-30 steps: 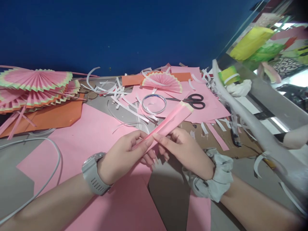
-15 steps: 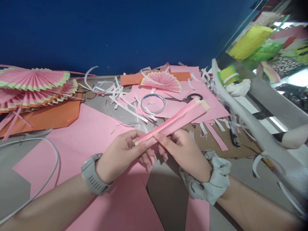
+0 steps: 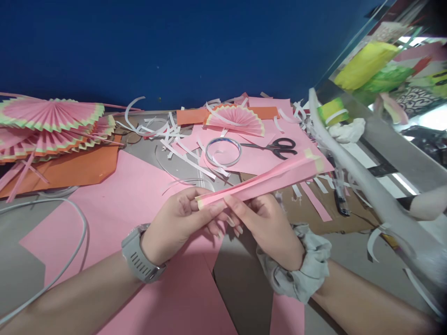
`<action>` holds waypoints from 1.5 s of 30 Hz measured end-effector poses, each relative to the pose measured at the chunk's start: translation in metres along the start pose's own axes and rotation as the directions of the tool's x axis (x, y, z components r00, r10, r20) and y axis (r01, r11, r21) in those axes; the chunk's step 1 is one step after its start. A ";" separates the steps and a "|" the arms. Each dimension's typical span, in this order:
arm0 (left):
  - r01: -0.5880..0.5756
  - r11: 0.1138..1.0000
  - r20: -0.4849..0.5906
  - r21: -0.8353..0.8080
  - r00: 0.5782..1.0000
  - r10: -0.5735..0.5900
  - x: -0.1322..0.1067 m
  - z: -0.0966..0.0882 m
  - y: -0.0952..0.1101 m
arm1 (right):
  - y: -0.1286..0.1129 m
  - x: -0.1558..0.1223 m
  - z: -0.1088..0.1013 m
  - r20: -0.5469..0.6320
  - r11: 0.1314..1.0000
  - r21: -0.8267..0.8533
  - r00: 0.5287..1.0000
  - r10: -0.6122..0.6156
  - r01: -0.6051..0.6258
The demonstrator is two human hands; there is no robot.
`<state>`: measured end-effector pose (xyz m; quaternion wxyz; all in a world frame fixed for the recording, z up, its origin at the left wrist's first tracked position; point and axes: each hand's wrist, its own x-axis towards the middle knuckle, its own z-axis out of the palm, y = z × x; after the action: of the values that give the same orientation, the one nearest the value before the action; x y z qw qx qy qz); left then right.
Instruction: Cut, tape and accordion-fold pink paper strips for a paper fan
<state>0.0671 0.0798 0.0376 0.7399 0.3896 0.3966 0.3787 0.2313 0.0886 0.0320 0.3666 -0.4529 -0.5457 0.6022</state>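
A long pleated strip of pink paper [image 3: 268, 180] with pale yellow-green ends slants up to the right between my hands. My left hand [image 3: 186, 216] pinches it near its lower left end, thumb on top. My right hand [image 3: 260, 216] grips it close beside, its thumb pressed on the pleats and its fingers underneath, partly hidden. Past the strip lie black-handled scissors [image 3: 283, 148] and a roll of tape [image 3: 223, 164] on pink paper [image 3: 307, 137]. A pleated pink paper fan [image 3: 235, 120] rests behind them.
Several pleated fans [image 3: 56, 114] are stacked at the left on orange paper [image 3: 91, 167]. Large pink sheets [image 3: 122, 195] lie under my left arm. White paper strips [image 3: 174, 139] are scattered about. A cutter [image 3: 340, 200] lies on cardboard [image 3: 314, 211]; a cable [image 3: 82, 223] curves at left.
The far right end of the pink strip has swung down and to the right, so it lies flatter and the scissors show more fully. Both hands keep their hold.
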 end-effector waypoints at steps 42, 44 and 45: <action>-0.046 0.998 -0.091 0.039 0.995 0.050 -0.004 0.007 -0.006 | 0.008 -0.004 0.006 -0.024 0.999 -0.048 1.000 -0.003 0.001; -0.056 0.998 -0.089 0.015 0.994 0.057 -0.002 0.005 -0.005 | 0.011 -0.001 0.004 -0.123 1.000 0.025 0.992 -0.005 0.009; -0.062 0.998 -0.096 0.005 0.993 0.063 -0.002 0.004 -0.004 | 0.012 0.001 0.002 -0.158 0.997 0.075 0.987 -0.007 0.019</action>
<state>0.0712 0.0754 0.0361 0.7074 0.3840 0.4196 0.4195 0.2295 0.0876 0.0201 0.4294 -0.4814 -0.4945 0.5825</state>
